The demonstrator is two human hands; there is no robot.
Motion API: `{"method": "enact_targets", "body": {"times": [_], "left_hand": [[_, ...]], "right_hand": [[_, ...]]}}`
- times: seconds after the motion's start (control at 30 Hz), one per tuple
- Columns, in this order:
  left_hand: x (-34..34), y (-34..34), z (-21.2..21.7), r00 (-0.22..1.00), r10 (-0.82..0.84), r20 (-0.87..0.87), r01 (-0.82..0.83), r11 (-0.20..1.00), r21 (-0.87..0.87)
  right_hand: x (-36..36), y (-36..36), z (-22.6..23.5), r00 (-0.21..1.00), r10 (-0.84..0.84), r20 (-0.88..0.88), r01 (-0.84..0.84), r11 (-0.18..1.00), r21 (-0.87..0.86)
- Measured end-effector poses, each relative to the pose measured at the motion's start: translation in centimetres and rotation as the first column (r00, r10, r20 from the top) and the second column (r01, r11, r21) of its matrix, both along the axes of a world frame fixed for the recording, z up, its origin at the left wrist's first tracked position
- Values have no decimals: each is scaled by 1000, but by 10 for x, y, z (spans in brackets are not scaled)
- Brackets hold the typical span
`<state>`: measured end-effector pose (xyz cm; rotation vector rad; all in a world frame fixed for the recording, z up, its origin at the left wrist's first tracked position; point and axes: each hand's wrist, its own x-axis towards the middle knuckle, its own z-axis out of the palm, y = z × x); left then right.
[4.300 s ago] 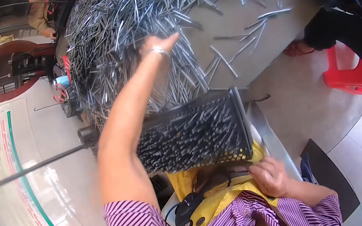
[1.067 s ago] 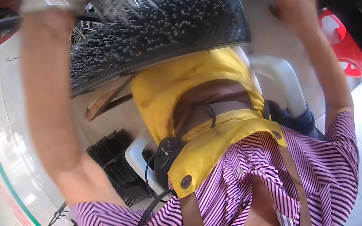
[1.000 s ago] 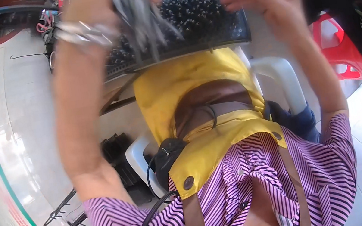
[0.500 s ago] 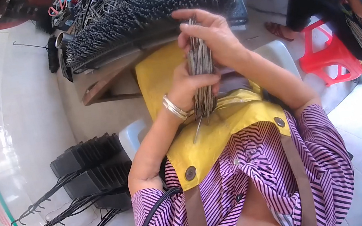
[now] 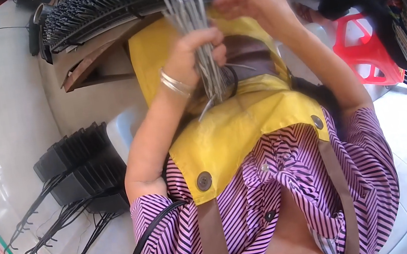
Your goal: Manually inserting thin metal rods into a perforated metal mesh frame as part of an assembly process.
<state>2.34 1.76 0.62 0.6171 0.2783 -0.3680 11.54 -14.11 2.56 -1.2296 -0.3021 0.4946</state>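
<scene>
In the head view, the yellow apron (image 5: 235, 130) is the landmark. The left hand (image 5: 192, 57) is in front of it, the fist closed around a bundle of thin metal rods (image 5: 191, 15) that stands roughly upright over the apron's brown inner section (image 5: 250, 49). The rods stick out above and below the fist, their upper ends fanned apart at uneven heights. Below the fist, one stray rod (image 5: 240, 67) juts out to the right, and another (image 5: 206, 109) slants down to the left, close to the apron's bib.

The right hand (image 5: 261, 2) is in front of the apron's upper right part, fingers loosely bent and parted. It is just beside the bundle, apart from it, with nothing visible in its grasp; it is slightly blurred.

As a judgement, gathering the rods into one fist looks done, while evening up the bundle looks unfinished, given the ragged ends and the two strays.

Beyond the apron's far edge, the long black rack (image 5: 94, 32) looks densely filled with upright dark rods; its top is cut off by the picture's edge, so whether any room remains there cannot be told. Left of the apron, on the floor, black trays (image 5: 81, 171) with long hooked handles (image 5: 41, 238) are stacked together. Well to the apron's right is a red stool (image 5: 368, 52).
</scene>
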Motion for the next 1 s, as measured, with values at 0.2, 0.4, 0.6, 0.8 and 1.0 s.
{"method": "enact_targets", "body": {"times": [0.2, 0.4, 0.6, 0.8, 1.0], "left_hand": [[-1, 12, 2, 987, 159, 11, -156, 976, -151], [6, 25, 3, 954, 299, -26, -296, 926, -235], [3, 21, 8, 938, 341, -57, -343, 901, -266], [-2, 9, 0, 955, 286, -74, -295, 934, -200], [-5, 23, 8, 961, 276, -8, -275, 954, -121]], "right_hand": [[-36, -38, -20, 983, -15, -185, -40, 956, -292], [-49, -40, -22, 894, -42, -445, -18, 991, -130], [-61, -20, -5, 882, 90, -462, -11, 985, 170], [-58, -20, -21, 874, -39, -484, 89, 993, 80], [-26, -52, 7, 978, -208, -4, 207, 977, -53]]}}
